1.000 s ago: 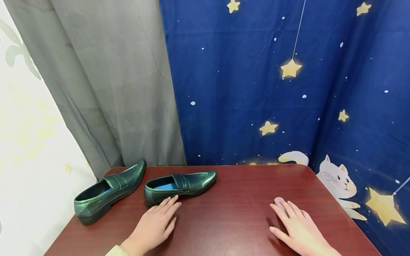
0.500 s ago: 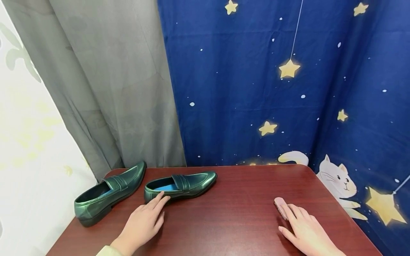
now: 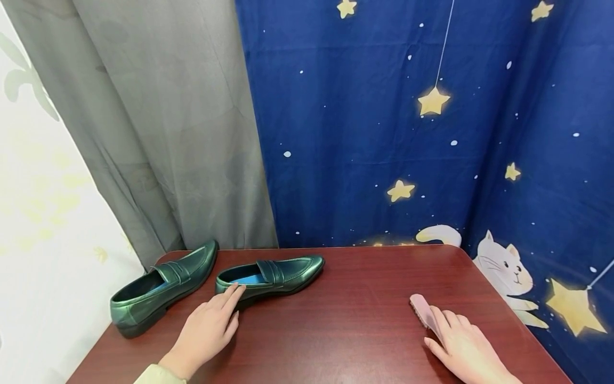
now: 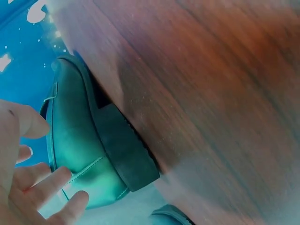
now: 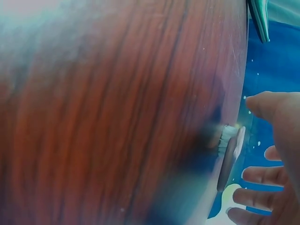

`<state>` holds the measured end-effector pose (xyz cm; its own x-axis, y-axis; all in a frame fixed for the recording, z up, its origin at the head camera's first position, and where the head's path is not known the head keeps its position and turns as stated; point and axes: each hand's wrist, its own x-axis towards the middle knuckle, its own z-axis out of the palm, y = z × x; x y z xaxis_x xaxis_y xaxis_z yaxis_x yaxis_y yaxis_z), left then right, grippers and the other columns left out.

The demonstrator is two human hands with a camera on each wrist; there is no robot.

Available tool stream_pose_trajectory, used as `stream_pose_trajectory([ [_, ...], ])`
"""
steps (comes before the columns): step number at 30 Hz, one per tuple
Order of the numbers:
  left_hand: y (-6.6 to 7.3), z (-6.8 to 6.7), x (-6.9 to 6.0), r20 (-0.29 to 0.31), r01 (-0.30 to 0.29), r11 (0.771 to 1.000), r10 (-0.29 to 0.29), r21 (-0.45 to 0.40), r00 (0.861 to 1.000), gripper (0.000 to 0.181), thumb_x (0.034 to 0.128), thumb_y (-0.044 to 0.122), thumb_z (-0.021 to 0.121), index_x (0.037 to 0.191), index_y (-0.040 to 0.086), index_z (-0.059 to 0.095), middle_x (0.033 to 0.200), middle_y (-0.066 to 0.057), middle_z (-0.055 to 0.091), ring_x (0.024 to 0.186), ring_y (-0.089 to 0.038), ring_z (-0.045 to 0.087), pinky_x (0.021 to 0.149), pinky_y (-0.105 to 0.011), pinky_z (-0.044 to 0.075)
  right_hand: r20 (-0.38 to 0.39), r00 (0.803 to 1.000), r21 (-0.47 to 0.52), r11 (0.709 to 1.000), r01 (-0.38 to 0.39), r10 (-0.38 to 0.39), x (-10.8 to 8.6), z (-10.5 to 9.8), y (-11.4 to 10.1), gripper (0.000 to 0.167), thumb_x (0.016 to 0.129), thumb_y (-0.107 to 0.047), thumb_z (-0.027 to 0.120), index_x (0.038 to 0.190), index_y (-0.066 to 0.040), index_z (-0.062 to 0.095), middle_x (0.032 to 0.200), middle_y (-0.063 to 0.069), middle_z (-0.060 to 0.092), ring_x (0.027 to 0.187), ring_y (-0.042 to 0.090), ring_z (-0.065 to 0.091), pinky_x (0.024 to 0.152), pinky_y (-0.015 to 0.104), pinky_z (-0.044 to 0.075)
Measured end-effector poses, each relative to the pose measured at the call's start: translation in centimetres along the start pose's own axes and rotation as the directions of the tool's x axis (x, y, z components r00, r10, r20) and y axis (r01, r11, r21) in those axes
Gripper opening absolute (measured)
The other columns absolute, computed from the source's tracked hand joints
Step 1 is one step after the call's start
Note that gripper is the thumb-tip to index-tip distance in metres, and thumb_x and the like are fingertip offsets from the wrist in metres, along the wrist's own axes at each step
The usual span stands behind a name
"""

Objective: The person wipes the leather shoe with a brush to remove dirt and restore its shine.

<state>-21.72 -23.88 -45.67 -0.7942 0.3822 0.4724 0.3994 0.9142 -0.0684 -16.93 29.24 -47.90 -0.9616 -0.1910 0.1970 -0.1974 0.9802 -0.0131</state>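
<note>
My left hand (image 3: 205, 326) hovers at the near side of a dark green loafer (image 3: 292, 277) with a blue insole. In the left wrist view its fingers are spread beside the heel of the loafer (image 4: 84, 140); whether they touch it I cannot tell. Over at the right, my right hand (image 3: 464, 344) hangs above the handle end of a pink brush (image 3: 424, 311). The right wrist view has the brush (image 5: 230, 152) lying bristles down on the table, apart from the loosely spread fingers. Part of its handle is hidden under the hand in the head view.
A matching green loafer (image 3: 153, 298) stands at the table's left edge, toe pointing away. The reddish-brown wooden table (image 3: 350, 330) ends at a grey curtain (image 3: 192, 133) and a blue starry curtain (image 3: 355, 117). A white patterned surface (image 3: 43, 240) lies left.
My left hand has drawn left and slightly back along the loafer toward its heel. My right hand has shifted right and toward me, uncovering more of the brush. Both loafers stay put.
</note>
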Motion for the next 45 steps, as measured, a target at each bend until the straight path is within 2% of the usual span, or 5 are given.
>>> stream_pose_trajectory([
  [7,-0.4,0.1,0.3,-0.021,-0.019,1.000,0.019,0.013,1.000,0.059,0.0885,0.023,0.073,0.144,0.012,0.056,0.144,-0.014,0.060,0.113,-0.025,0.068,0.082,-0.044,0.057,0.057,0.997,-0.008,0.999,-0.051,0.051,0.1,-0.1,0.5,0.065,0.089,-0.048,0.071,0.128,0.002,0.058,0.111,0.014,0.064,0.097,0.028,0.061,0.085,0.052,0.054],
  [21,-0.3,-0.3,1.3,0.023,0.078,0.993,-0.076,-0.085,0.997,0.058,0.0919,0.021,0.069,0.145,0.007,0.052,0.145,-0.018,0.058,0.114,-0.031,0.066,0.090,-0.049,0.056,0.103,0.991,-0.015,0.996,-0.087,0.088,0.0,-0.1,1.6,0.041,0.093,-0.044,0.067,0.102,-0.005,0.066,0.086,0.005,0.057,0.077,0.020,0.053,0.073,0.044,0.052],
  [33,-1.1,0.0,1.0,-0.009,0.064,0.998,-0.064,-0.001,0.998,0.069,0.0836,0.022,0.082,0.144,0.007,0.053,0.147,-0.016,0.056,0.105,-0.031,0.063,0.081,-0.044,0.057,0.209,0.967,0.140,0.975,-0.175,0.144,0.0,0.5,1.9,0.034,0.098,-0.041,0.061,0.099,-0.008,0.067,0.081,0.001,0.054,0.076,0.017,0.050,0.073,0.040,0.049],
  [38,-1.0,0.1,1.0,0.034,0.096,0.995,-0.097,0.019,0.995,0.073,0.0830,0.024,0.083,0.146,0.008,0.051,0.151,-0.016,0.052,0.115,-0.036,0.059,0.083,-0.049,0.057,0.225,0.964,0.152,0.972,-0.179,0.142,-0.1,0.6,1.9,0.027,0.098,-0.038,0.062,0.095,-0.012,0.067,0.079,-0.001,0.052,0.074,0.016,0.047,0.072,0.038,0.046],
  [45,-1.2,0.9,1.1,0.033,0.105,0.994,-0.106,0.024,0.994,0.080,0.0838,0.021,0.083,0.153,0.012,0.042,0.153,-0.017,0.049,0.124,-0.041,0.057,0.086,-0.051,0.057,0.240,0.953,0.228,0.944,-0.240,0.185,0.4,0.8,2.0,0.038,0.099,-0.044,0.060,0.103,-0.006,0.068,0.086,0.001,0.058,0.080,0.017,0.055,0.076,0.042,0.051],
])
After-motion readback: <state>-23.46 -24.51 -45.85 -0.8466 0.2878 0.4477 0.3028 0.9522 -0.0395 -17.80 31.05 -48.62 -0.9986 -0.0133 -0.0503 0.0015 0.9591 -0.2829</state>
